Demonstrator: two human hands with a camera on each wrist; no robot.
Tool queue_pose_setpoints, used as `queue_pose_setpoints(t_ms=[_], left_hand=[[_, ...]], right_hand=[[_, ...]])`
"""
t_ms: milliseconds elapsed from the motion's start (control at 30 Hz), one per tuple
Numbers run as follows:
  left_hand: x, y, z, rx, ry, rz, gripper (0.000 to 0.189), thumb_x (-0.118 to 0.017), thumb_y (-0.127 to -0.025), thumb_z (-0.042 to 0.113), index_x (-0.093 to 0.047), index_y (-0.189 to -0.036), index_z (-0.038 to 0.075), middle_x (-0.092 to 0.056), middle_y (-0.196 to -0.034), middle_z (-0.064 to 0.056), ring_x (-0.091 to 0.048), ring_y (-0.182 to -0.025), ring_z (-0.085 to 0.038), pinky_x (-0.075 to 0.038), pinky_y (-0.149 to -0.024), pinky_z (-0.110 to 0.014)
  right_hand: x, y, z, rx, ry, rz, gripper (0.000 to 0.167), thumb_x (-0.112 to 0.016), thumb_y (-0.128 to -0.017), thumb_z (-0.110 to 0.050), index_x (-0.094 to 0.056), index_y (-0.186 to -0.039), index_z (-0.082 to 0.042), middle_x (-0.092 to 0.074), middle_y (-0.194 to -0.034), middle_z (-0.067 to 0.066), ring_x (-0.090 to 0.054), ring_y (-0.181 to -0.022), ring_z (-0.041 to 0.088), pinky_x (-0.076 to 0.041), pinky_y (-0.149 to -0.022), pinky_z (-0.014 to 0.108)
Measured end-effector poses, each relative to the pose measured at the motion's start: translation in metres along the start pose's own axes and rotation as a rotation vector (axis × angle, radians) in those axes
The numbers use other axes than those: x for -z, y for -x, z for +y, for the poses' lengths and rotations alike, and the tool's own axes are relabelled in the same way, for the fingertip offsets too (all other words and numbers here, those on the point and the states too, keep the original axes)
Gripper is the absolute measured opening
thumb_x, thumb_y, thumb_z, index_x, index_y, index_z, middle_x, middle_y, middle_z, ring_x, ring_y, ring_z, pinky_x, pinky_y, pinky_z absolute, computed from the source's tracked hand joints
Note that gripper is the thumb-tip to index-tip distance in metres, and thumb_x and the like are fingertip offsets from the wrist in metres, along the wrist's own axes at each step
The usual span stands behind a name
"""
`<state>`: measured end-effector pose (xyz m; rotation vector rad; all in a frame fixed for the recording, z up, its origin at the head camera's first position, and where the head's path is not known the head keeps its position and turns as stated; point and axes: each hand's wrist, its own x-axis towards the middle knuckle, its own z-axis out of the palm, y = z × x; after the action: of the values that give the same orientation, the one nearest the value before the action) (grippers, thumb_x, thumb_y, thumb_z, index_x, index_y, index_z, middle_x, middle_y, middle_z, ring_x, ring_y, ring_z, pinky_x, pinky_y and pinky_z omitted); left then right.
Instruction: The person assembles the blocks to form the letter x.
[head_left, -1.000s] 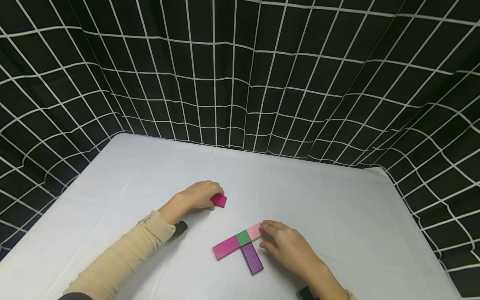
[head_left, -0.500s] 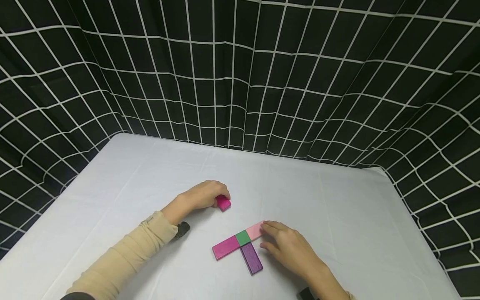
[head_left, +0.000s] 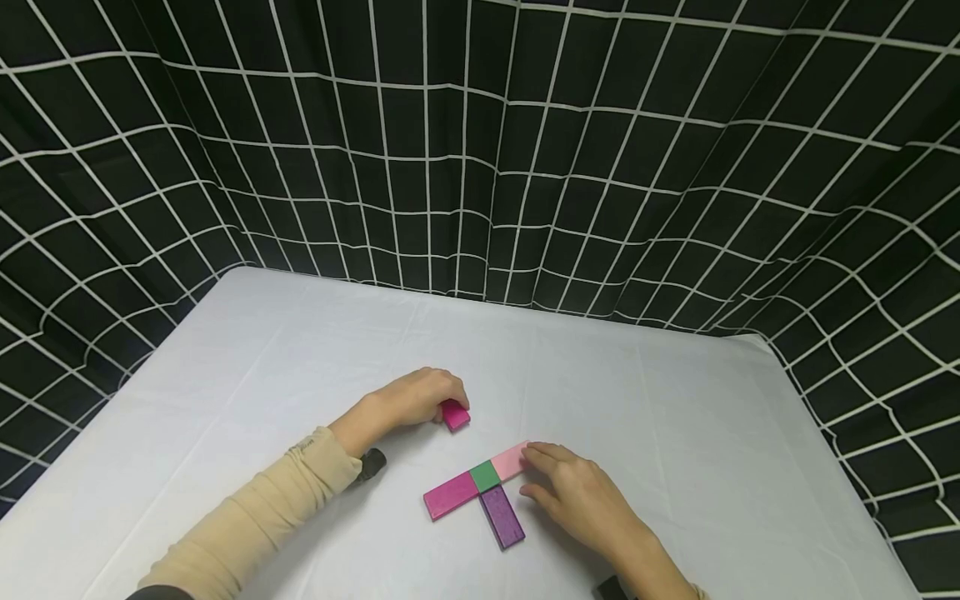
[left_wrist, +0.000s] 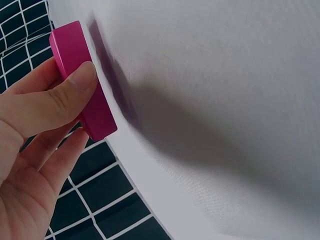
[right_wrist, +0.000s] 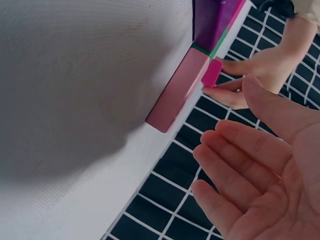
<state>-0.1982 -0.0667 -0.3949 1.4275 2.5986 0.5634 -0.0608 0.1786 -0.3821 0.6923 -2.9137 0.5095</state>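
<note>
My left hand (head_left: 420,397) pinches a magenta block (head_left: 455,415) between thumb and fingers, just above the white cloth; the left wrist view shows the thumb on the near face of the block (left_wrist: 97,111). Nearer to me lies a T-like row of touching blocks: a darker pink block (head_left: 451,496), a green square block (head_left: 485,476) and a light pink block (head_left: 510,462), with a purple block (head_left: 502,517) pointing toward me from the green one. Beside the light pink end is my right hand (head_left: 585,498). In the right wrist view its relaxed fingers (right_wrist: 240,165) hold nothing.
A white cloth (head_left: 660,400) covers the table. Black curtains (head_left: 570,167) with a white grid stand behind it and at both sides. A dark wrist device (head_left: 372,463) shows under the left sleeve (head_left: 255,517).
My left hand has moved a little right and toward me, bringing the magenta block closer to the row and turning it slightly. The right hand and the row have stayed put.
</note>
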Motion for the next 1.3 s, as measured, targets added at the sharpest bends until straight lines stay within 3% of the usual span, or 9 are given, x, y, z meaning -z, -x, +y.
queue_pose_setpoints(t_ms=[1300], left_hand=[[-0.011, -0.003, 0.021, -0.034, -0.02, -0.1, 0.038, -0.072, -0.071, -0.013, -0.075, -0.103, 0.007, -0.071, -0.099, 0.0, -0.063, -0.1, -0.016, -0.046, -0.092, -0.026]], right_hand=[[-0.001, 0.001, 0.001, 0.03, -0.01, 0.035, 0.039, -0.08, -0.078, -0.013, -0.07, -0.113, 0.0, -0.068, -0.113, 0.011, -0.066, -0.103, 0.026, -0.052, -0.086, 0.038]])
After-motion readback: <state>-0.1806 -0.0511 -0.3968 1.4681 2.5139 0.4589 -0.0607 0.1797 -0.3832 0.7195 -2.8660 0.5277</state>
